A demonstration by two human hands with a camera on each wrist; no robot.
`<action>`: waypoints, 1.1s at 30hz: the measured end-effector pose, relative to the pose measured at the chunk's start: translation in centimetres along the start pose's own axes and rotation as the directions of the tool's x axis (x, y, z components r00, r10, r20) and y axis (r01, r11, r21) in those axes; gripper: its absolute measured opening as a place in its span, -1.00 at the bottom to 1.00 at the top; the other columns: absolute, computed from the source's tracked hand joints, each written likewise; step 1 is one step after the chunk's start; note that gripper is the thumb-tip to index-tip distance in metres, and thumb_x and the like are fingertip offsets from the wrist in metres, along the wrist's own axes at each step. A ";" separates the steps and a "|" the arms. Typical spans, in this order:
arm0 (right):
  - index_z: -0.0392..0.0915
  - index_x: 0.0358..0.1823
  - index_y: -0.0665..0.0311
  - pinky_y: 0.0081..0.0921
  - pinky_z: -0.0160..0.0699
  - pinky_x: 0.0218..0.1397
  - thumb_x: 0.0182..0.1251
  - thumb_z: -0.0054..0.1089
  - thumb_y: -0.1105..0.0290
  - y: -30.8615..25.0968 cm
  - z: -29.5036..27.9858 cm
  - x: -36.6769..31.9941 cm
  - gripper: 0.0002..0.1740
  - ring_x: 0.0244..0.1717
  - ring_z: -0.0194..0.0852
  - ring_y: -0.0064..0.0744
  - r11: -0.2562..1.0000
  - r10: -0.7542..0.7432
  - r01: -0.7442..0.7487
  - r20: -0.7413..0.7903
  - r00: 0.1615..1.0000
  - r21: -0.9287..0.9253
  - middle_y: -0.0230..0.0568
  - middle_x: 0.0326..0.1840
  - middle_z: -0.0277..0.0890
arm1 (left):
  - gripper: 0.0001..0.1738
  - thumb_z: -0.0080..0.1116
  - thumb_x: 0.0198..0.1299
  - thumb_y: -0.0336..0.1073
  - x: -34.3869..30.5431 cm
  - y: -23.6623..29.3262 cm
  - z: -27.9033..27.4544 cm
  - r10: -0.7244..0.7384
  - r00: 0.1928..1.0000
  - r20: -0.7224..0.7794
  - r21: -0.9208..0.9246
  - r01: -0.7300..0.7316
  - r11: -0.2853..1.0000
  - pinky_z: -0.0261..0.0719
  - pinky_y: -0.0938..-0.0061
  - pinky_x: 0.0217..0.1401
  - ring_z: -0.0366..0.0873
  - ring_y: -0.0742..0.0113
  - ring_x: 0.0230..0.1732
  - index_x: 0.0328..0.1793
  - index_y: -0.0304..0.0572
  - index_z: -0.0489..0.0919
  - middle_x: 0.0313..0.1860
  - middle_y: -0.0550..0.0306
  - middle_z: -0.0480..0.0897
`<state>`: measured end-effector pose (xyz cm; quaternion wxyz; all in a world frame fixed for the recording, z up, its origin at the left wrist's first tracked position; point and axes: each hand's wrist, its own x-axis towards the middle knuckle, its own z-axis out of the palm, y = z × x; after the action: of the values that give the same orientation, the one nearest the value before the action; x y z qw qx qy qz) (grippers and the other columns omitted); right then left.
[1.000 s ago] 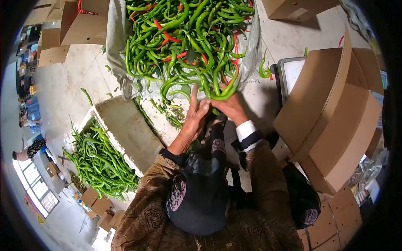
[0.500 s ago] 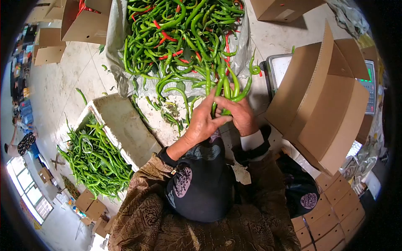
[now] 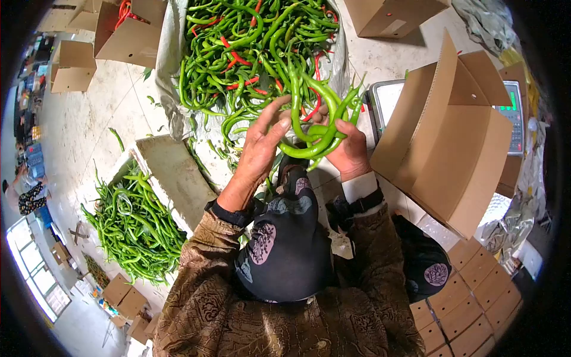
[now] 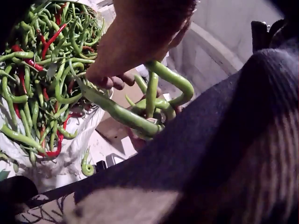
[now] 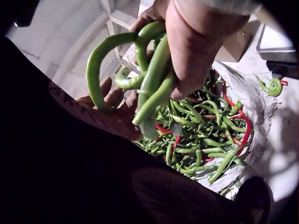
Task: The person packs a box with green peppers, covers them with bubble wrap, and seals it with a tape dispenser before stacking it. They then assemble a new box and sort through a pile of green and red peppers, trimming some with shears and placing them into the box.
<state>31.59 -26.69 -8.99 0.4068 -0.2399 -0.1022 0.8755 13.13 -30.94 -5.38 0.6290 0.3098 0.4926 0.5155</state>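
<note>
My right hand (image 3: 348, 149) grips a small bunch of long, curved green chili peppers (image 3: 321, 143), its thumb laid over them. In the right wrist view the peppers (image 5: 154, 79) stick out past that hand in loops. Beside the bunch is my left hand (image 3: 260, 146), palm turned toward it, fingers loosely spread and right at the pepper ends. Beyond both hands lies a big heap of green chili peppers (image 3: 238, 59) with some red ones mixed in, on a pale plastic sheet (image 3: 168, 77). The left wrist view shows the held peppers (image 4: 135, 119) below my hand.
At left, a white foam box (image 3: 172, 172) stands by a second pile of green peppers (image 3: 140, 232). An open cardboard box (image 3: 446, 149) rests on a scale (image 3: 386, 98) with a lit display at right. More cardboard boxes (image 3: 134, 35) stand farther off; several flat ones lie lower right.
The hands came back toward the body from the heap, then moved apart. The peppers, earlier between both hands, are now held up in the right hand; the left has moved left and opened.
</note>
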 end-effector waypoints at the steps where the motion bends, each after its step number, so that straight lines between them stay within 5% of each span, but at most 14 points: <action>1: 0.40 0.16 0.31 -0.27 0.50 0.08 0.12 0.30 0.26 -0.1 0.7 0.0 -0.43 -0.04 0.51 -0.24 0.999 -0.022 0.022 -0.005 1.000 0.041 -0.19 -0.09 0.52 | -0.31 0.11 0.39 -0.22 0.0 0.1 -0.1 0.003 1.000 0.007 0.001 -0.003 1.000 0.43 0.39 0.25 0.50 0.27 0.16 0.55 -0.26 0.16 0.23 -0.06 0.54; 4: 0.38 0.19 0.29 -0.28 0.44 0.05 0.21 0.20 0.23 0.4 1.5 -0.2 -0.46 -0.04 0.46 -0.24 0.996 -0.035 0.042 -0.078 0.996 0.078 -0.22 -0.06 0.51 | -0.09 0.19 0.31 -0.31 -0.6 0.5 0.0 -0.027 0.999 -0.035 -0.335 0.014 0.942 0.52 0.45 0.09 0.52 0.21 0.14 0.64 -0.17 -0.11 0.25 -0.16 0.51; 9: 0.38 0.21 0.27 -0.24 0.40 -0.02 0.23 0.12 0.24 0.5 1.1 -0.7 -0.48 -0.11 0.42 -0.27 0.994 -0.048 0.060 -0.140 0.989 0.087 -0.29 -0.17 0.45 | -0.06 0.16 0.34 -0.23 -2.3 2.6 0.7 0.019 1.000 -0.005 -0.310 -0.020 0.950 0.54 0.36 0.11 0.58 0.13 0.08 0.64 -0.19 -0.20 0.20 -0.27 0.52; 12: 0.36 0.19 0.30 -0.29 0.41 -0.14 0.20 0.11 0.27 -0.8 2.5 -1.2 -0.49 -0.23 0.37 -0.31 0.978 -0.119 0.092 0.138 0.983 0.185 -0.31 -0.27 0.35 | -0.18 0.09 0.37 0.03 -2.8 2.5 -1.1 0.099 0.985 -0.140 -0.391 -0.147 0.909 0.59 0.48 -0.02 0.57 0.26 -0.01 0.60 -0.12 0.04 0.11 -0.09 0.54; 15: 0.36 0.18 0.30 -0.34 0.40 -0.21 0.18 0.14 0.28 -2.1 5.3 -2.1 -0.47 -0.29 0.34 -0.32 0.960 -0.162 0.097 0.240 0.957 0.264 -0.29 -0.30 0.33 | -0.44 0.05 0.42 -0.14 -2.8 -0.9 -5.2 -0.095 0.941 -0.325 -0.459 -0.069 0.886 0.59 0.50 -0.12 0.58 0.32 -0.16 0.45 -0.24 0.30 0.04 0.00 0.57; 18: 0.33 0.20 0.31 -0.31 0.50 -0.14 0.19 0.22 0.24 -4.1 8.7 -5.0 -0.43 -0.24 0.39 -0.31 0.973 -0.186 0.147 0.231 0.955 0.178 -0.25 -0.25 0.37 | -0.65 0.07 0.38 -0.34 -3.2 -4.1 -6.9 -0.121 0.881 -0.458 -0.165 0.050 0.985 0.61 0.51 -0.16 0.59 0.39 -0.26 0.24 -0.31 0.48 -0.14 0.09 0.64; 22: 0.27 0.25 0.30 -0.26 0.56 -0.19 0.19 0.33 0.31 -10.9 12.6 -12.8 -0.37 -0.13 0.41 -0.35 0.887 -0.398 0.444 0.281 0.873 -0.126 -0.25 -0.12 0.43 | -0.70 0.05 0.34 -0.42 -4.1 -9.9 -12.1 -0.059 0.860 -0.507 0.065 0.107 0.992 0.61 0.49 -0.11 0.64 0.38 -0.21 0.15 -0.36 0.53 -0.17 0.12 0.68; 23: 0.25 0.29 0.31 -0.22 0.51 -0.03 0.26 0.23 0.36 -12.7 12.9 -14.6 -0.40 -0.06 0.43 -0.31 0.814 -0.507 0.544 0.206 0.837 -0.203 -0.18 -0.06 0.45 | -0.70 0.05 0.34 -0.42 -4.0 -11.6 -13.6 -0.056 0.859 -0.509 0.062 0.102 0.993 0.61 0.49 -0.11 0.64 0.38 -0.21 0.15 -0.36 0.53 -0.17 0.12 0.68; 25: 0.20 0.39 0.31 -0.14 0.42 0.29 0.39 0.02 0.46 -16.2 13.5 -18.4 -0.46 0.09 0.47 -0.21 0.640 -0.697 0.647 0.043 0.716 -0.415 -0.05 0.06 0.49 | -0.72 0.06 0.32 -0.40 -3.5 -14.6 -16.1 0.211 0.861 -0.463 0.552 0.094 0.828 0.60 0.47 -0.04 0.65 0.32 -0.14 0.11 -0.36 0.56 -0.14 0.09 0.69; 27: 0.19 0.45 0.32 -0.10 0.27 0.39 0.44 0.06 0.38 -20.8 10.2 -21.4 -0.41 0.24 0.42 -0.16 0.601 -0.772 0.573 -0.217 0.598 -0.558 0.03 0.34 0.37 | -0.71 0.11 0.23 -0.46 -2.7 -13.0 -15.4 0.187 0.840 -0.509 0.622 0.208 0.755 0.59 0.34 0.04 0.65 0.08 -0.09 0.08 -0.33 0.58 -0.10 -0.03 0.69; 29: 0.22 0.45 0.32 -0.18 0.25 0.39 0.42 0.16 0.24 -22.4 8.0 -21.1 -0.35 0.31 0.36 -0.19 0.528 -0.749 0.190 -0.349 0.563 -0.827 -0.02 0.36 0.36 | -0.64 0.17 0.06 -0.53 -0.8 -13.5 -16.3 0.493 0.843 -0.215 0.921 0.007 0.389 0.49 0.12 0.11 0.58 -0.12 -0.05 0.05 -0.31 0.58 -0.11 -0.19 0.65; 31: 0.24 0.44 0.34 -0.31 0.23 0.38 0.40 0.20 0.15 -21.4 6.8 -19.6 -0.31 0.36 0.29 -0.24 0.255 -0.834 0.016 -0.211 0.509 -0.967 -0.03 0.41 0.30 | -0.37 0.21 -0.08 -0.56 1.0 -13.0 -16.6 0.393 0.904 -0.167 0.955 0.048 0.294 0.33 0.04 0.28 0.36 -0.23 0.23 0.24 -0.28 0.43 0.15 -0.20 0.51; 32: 0.25 0.44 0.36 -0.35 0.16 0.42 0.42 0.18 0.12 -20.4 6.8 -19.3 -0.31 0.43 0.19 -0.27 0.302 -0.860 -0.137 -0.331 0.389 -0.943 0.00 0.46 0.22 | -0.31 0.22 -0.10 -0.55 1.9 -13.7 -17.2 0.424 0.891 -0.161 0.973 0.073 0.218 0.32 0.00 0.25 0.36 -0.21 0.22 0.29 -0.24 0.40 0.16 -0.19 0.50; 33: 0.22 0.45 0.38 -0.34 0.13 0.45 0.43 0.15 0.10 -19.1 6.6 -19.0 -0.29 0.45 0.16 -0.26 0.085 -0.905 -0.221 -0.168 0.390 -0.972 0.02 0.49 0.19 | -0.25 0.24 -0.11 -0.54 2.8 -14.4 -17.7 0.455 0.878 -0.151 0.986 0.098 0.138 0.30 -0.03 0.23 0.36 -0.20 0.22 0.34 -0.20 0.36 0.18 -0.18 0.49</action>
<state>51.47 -28.69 10.22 0.3964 -0.7598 -0.4724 0.2060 1.37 -34.30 -24.86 0.0860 0.5798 0.7854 0.1991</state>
